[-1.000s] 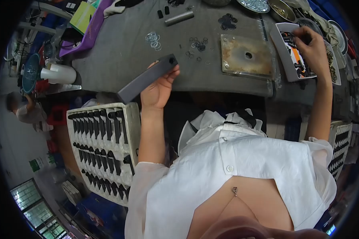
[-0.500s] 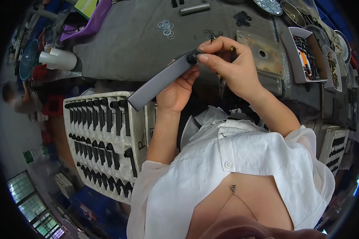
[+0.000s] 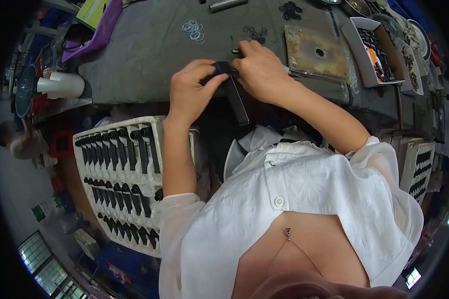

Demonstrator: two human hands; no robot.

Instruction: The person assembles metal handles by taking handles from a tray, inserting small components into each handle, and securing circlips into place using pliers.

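Observation:
A long black bar-shaped part [image 3: 237, 102] hangs down toward me over the table's near edge, its wider end up at my fingers. My left hand [image 3: 190, 89] is closed on that upper end, thumb and fingers pinching it. Against the same end, from the other side, presses my right hand [image 3: 262, 72], its fingers curled. The tip of a black-and-yellow-handled tool [image 3: 236, 51] pokes out of my right hand, most of it hidden. Beyond my hands lie several dark rings [image 3: 255, 34] and a cluster of pale rings [image 3: 193, 31].
To the left stands a white foam tray [image 3: 159, 130] with rows of similar black parts. A rusty metal plate [image 3: 317, 52] with a hole and a white box [image 3: 368, 60] of small parts are at right. A purple basket [image 3: 101, 36] and white cup [image 3: 67, 84] sit left.
The bar has swung from slanting leftward across my left palm to pointing down toward me. My left hand has moved up and left to its upper end; my right hand has turned over.

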